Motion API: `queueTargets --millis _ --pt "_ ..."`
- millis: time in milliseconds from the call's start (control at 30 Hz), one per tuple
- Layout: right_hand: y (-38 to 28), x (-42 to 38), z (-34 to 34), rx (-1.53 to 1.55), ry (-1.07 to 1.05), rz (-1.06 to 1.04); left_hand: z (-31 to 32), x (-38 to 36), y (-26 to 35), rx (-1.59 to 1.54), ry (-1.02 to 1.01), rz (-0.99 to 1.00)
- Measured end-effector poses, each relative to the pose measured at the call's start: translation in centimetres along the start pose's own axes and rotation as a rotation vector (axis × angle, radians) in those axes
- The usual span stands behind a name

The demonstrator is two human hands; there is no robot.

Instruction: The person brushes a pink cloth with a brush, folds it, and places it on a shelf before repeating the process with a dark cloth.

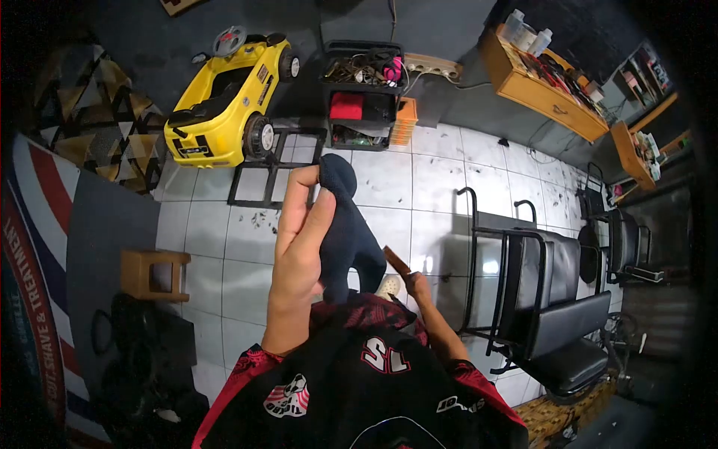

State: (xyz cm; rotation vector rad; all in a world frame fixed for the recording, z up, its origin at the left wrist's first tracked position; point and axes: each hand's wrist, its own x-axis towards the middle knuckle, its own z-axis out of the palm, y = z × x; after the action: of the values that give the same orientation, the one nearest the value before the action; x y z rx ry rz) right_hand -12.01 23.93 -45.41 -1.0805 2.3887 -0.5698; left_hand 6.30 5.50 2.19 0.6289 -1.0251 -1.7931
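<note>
A dark cloth (345,236) hangs in front of my body, its upper end pinched between the thumb and fingers of my left hand (301,228). Lower and to the right, my right hand (417,284) is closed on a thin brown object (396,260), which points up and to the left beside the cloth's lower edge. Part of a light shoe (389,286) shows on the floor between the cloth and my right hand.
A yellow toy car (217,105) stands at the upper left, near black shelves (363,93). On the left is a brown stool (153,274). Black chairs (550,284) stand at the right, below a wooden drawer unit (550,105). Hair clippings dot the tiles.
</note>
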Motion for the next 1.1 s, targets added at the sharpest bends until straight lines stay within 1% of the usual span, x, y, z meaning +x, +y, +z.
queueTargets --millis 33,67,100,133,200,233,267,300,333,400,433,467,533,600,667,733,833,933,967,1067,1100 --pt "-0.7 0.4 -0.8 0.081 -0.029 0.041 0.5 0.0 0.2 0.008 0.026 0.021" --pt "-1.4 1.1 -1.7 0.164 -0.056 0.077 0.4 0.1 0.0 0.025 -0.002 0.029" --pt "-5.7 0.7 -5.2 0.312 -0.069 0.129 0.1 0.2 -0.7 0.043 -0.027 0.036" --pt "-9.6 0.1 -8.3 0.593 -0.108 0.108 -0.3 0.2 -1.3 0.060 -0.049 0.040" --pt "-16.9 -1.6 -14.3 1.109 -0.192 0.048 -0.4 0.9 -3.4 0.182 0.013 0.115" --pt "-19.4 -2.5 -16.0 1.213 -0.168 0.058 -0.4 1.0 -3.6 0.193 -0.020 0.088" --pt "-21.7 -3.4 -17.5 1.300 -0.164 -0.115 -0.4 0.9 -3.8 0.203 -0.055 0.057" --pt "-23.1 -4.0 -18.5 1.286 -0.191 -0.166 -0.1 0.9 -3.9 0.225 -0.074 0.046" --pt "-24.1 -4.4 -19.0 1.272 -0.217 -0.219 0.0 0.9 -4.1 0.234 -0.073 0.075" --pt "-25.5 -4.2 -19.5 1.336 -0.356 -0.319 0.2 0.9 -4.2 0.252 -0.068 0.137" --pt "-24.5 -3.5 -16.9 1.284 -0.306 -0.298 0.4 0.7 -3.8 0.190 -0.063 0.120" --pt "-23.2 -2.8 -15.0 1.117 -0.277 -0.330 -0.2 1.0 -4.1 0.213 -0.052 0.192" --pt "-20.5 -1.4 -11.9 0.780 -0.222 -0.390 -0.9 0.4 -2.9 0.140 -0.097 0.156" --pt "-15.1 0.0 -6.8 0.185 -0.279 -0.293 -0.3 -0.4 -1.4 0.067 -0.044 0.187" --pt "-8.2 0.6 -2.0 0.095 -0.365 -0.185 0.3 -1.3 0.2 -0.036 -0.012 0.228" --pt "-5.1 -0.9 -1.9 0.042 -0.338 -0.127 -1.5 -1.1 0.1 -0.021 -0.041 0.211" --pt "-0.7 -1.8 0.4 -0.117 -0.348 -0.017 -1.6 -1.1 -0.4 -0.038 0.069 0.100" --pt "-1.6 -2.9 -1.1 -0.105 -0.200 -0.012 -2.6 -1.0 -1.1 -0.027 -0.038 0.071" --pt "-2.3 -2.6 -1.6 -0.193 -0.250 0.020 -2.5 -1.1 -1.1 -0.020 -0.022 0.070" --pt "-4.1 -2.4 -2.7 -0.361 -0.299 0.017 -1.5 -1.2 -0.5 -0.018 0.005 0.090" --pt "-3.9 -2.6 -2.7 -0.379 -0.329 0.057 -1.1 -1.3 -0.1 -0.036 0.009 0.108"
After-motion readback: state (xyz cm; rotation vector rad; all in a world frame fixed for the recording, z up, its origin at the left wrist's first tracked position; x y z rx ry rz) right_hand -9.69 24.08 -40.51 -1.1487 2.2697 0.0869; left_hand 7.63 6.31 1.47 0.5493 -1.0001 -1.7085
